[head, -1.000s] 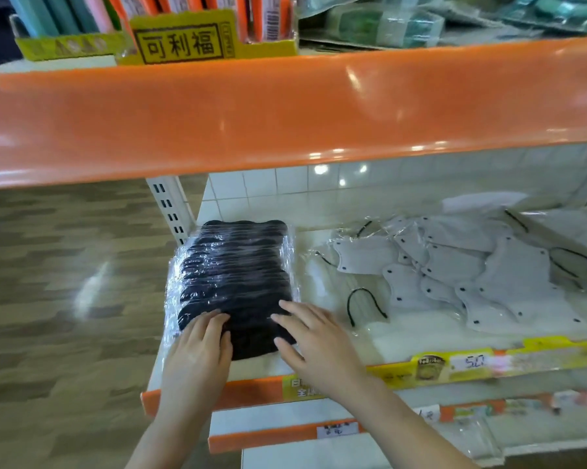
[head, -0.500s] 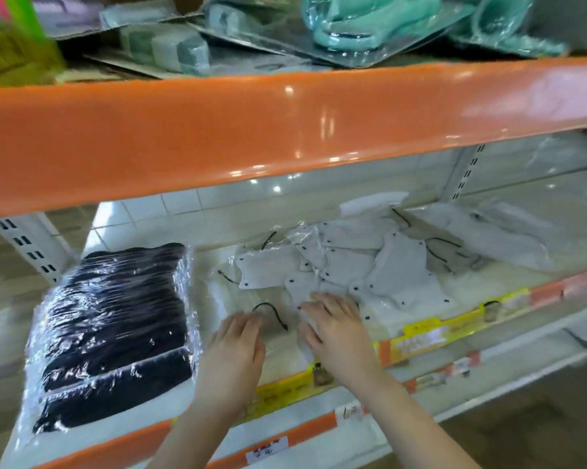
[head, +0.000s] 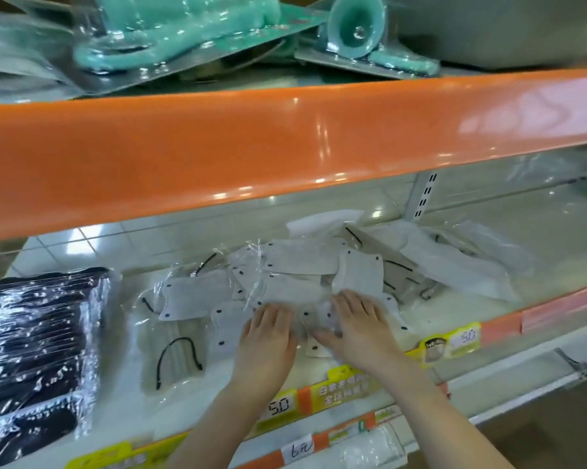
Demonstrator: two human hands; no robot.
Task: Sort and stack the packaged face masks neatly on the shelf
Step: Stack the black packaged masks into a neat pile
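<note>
Low headroom under the glossy orange shelf lip (head: 285, 143); open white shelf (head: 539, 231) to the right. Loose pile of white masks (head: 302, 265) in crinkled clear sleeves with black ear loops, mid-shelf near the front edge. Left hand (head: 268, 336) and right hand (head: 356, 326) flat on the pile's front, fingers straight, grip released, pressing rather than grasping. Shiny wrapped stack of black masks (head: 38, 350) at far left. Since half a second ago: both hands further right, deeper onto the pile.
</note>
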